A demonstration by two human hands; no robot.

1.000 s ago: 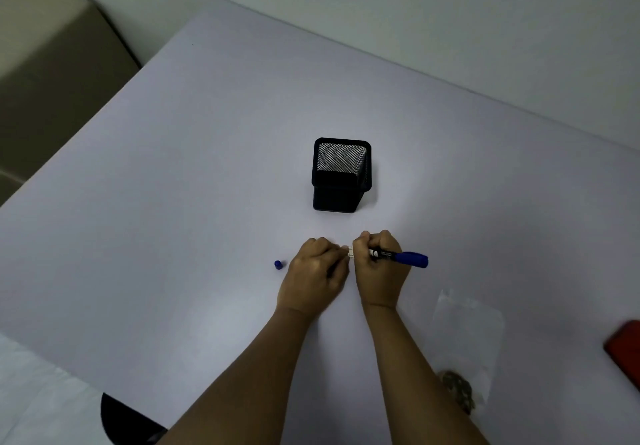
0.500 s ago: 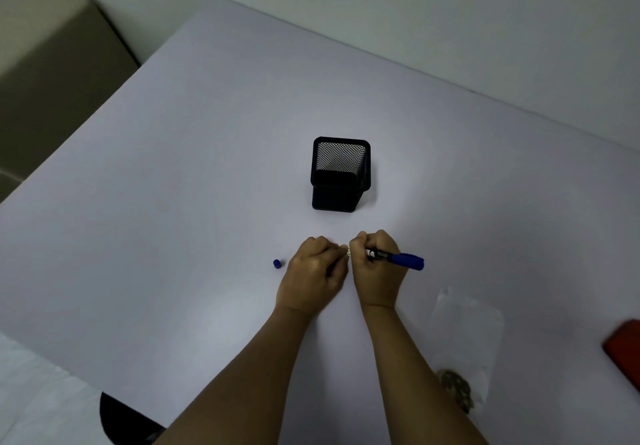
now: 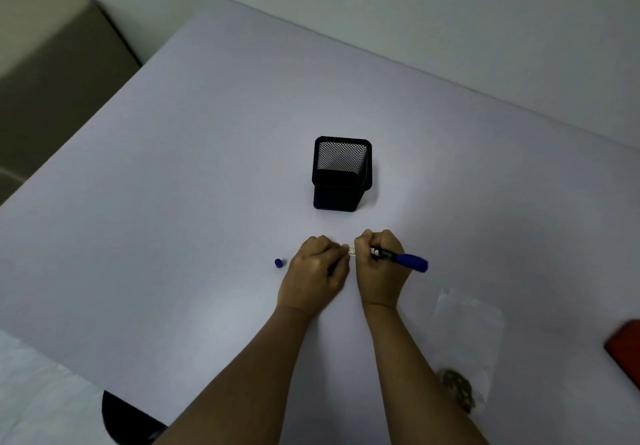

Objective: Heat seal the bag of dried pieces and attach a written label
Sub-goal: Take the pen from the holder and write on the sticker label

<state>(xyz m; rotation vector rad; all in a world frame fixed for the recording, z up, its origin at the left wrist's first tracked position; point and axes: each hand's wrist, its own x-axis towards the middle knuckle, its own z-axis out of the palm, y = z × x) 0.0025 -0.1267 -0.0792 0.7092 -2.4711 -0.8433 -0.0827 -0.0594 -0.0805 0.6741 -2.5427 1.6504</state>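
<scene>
A pale worktop is filling most of the view, with a beige box standing off its far left corner. A black mesh pen holder is standing upright near the middle of the worktop, apart from the hands and just beyond them.

A clear bag is lying flat to the right of the right forearm, with the dried pieces gathering at its near end; neither hand is touching it. A red thing is poking in at the right edge, too cropped to identify.

Both hands are resting side by side on the worktop in front of the pen holder. The left hand is lying knuckles up, its curled fingers pinning one end of a small white label, which is showing only as a sliver between the two hands. The right hand is clenching its fingers around a blue marker, the tip pointing toward the label and the blue tail sticking out to the right. The writing itself is hidden.

A small blue cap is sitting on the worktop just left of the left hand.
</scene>
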